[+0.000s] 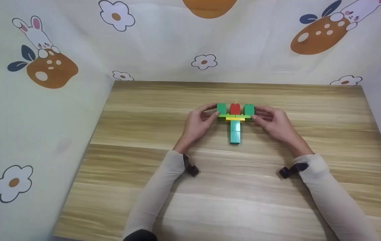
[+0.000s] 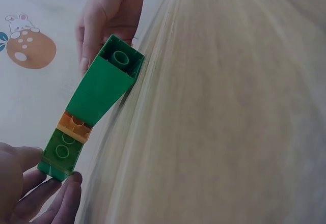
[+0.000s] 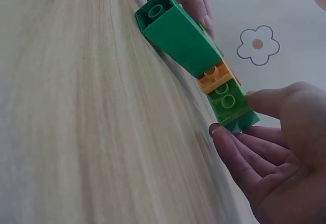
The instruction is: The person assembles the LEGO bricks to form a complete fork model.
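Observation:
A flower-like model of toy building bricks (image 1: 235, 126) lies between my two hands at the middle of the table. Its stem is green bricks, with a yellow plate (image 1: 235, 119) across the top, then light green plates. Above them stand a red brick (image 1: 235, 109) in the centre and a green brick on each side. My left hand (image 1: 199, 122) pinches the left green brick (image 1: 221, 108) between thumb and fingers. On the other side, my right hand (image 1: 275, 123) pinches the right green brick (image 1: 249, 109). Both wrist views show the hollow underside of the stem.
Around the model lies a wood-grain table (image 1: 136, 127). A pale cloth (image 1: 163, 43) printed with rabbits, oranges and flowers rises behind it and along the sides. Each wrist carries a black camera strap (image 1: 190, 167).

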A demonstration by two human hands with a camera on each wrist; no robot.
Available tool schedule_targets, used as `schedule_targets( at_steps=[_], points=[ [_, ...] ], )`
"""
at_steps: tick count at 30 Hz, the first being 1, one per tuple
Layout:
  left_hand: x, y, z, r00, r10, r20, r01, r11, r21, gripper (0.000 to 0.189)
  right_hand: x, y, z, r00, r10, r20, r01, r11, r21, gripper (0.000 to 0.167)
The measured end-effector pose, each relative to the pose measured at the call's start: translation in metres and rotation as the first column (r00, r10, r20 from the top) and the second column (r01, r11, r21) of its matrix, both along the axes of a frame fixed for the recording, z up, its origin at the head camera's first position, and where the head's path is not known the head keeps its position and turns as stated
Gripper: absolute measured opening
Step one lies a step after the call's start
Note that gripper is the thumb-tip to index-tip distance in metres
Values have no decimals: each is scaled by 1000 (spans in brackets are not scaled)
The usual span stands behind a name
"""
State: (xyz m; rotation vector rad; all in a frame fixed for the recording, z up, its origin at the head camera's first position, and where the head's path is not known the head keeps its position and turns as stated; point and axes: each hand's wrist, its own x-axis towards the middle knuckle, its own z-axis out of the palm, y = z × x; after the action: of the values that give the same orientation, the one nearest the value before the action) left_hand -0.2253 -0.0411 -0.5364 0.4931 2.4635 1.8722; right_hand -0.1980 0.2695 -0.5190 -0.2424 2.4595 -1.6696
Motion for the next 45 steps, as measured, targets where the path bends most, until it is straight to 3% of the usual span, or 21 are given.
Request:
schedule_targets(
  at_steps=[13, 27, 45],
  points=[
    [1, -2, 0, 999, -44, 32, 45, 998, -34, 44, 0, 3, -3, 1000, 11, 4, -11, 998, 57, 57],
    [0, -2, -1, 994, -93, 59, 97, 993, -62, 49, -1, 3, -5, 1000, -27, -11, 29, 991, 130, 49],
    [0, -2, -4, 993, -115, 30, 118, 988, -97, 48, -2, 3, -5, 999, -13, -37, 17, 993, 113, 47]
  ],
)
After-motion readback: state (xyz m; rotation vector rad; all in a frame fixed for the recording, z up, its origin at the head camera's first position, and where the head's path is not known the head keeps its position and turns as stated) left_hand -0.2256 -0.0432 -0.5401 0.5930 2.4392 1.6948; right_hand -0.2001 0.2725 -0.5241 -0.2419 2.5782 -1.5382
